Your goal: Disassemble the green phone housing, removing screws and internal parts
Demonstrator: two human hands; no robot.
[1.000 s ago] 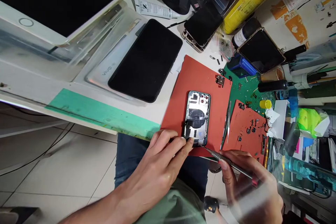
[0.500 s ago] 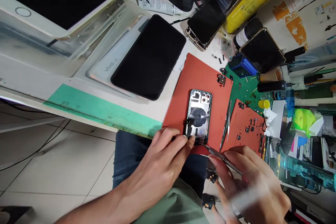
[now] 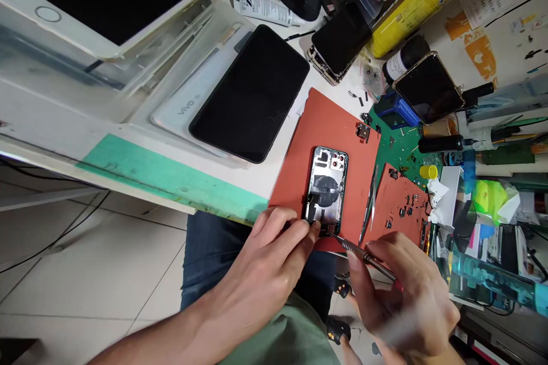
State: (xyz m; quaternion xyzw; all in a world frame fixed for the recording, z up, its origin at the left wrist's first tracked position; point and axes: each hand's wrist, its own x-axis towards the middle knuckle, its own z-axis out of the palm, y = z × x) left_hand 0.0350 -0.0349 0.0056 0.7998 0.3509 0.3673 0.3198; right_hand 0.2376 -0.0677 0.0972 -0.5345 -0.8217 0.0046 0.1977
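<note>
Metal phone chassis (image 3: 326,182) on red mat (image 3: 338,125)

Steel tweezers (image 3: 369,205) on a red silicone mat (image 3: 334,125)

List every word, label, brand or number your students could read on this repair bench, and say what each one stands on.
"vivo": on the white box
"Z": on the white tube; its smaller print is too small to read
Yellow can: print too blurred to read
Printed sheet: too small to read
Dark bottle's white label: too small to read
</note>
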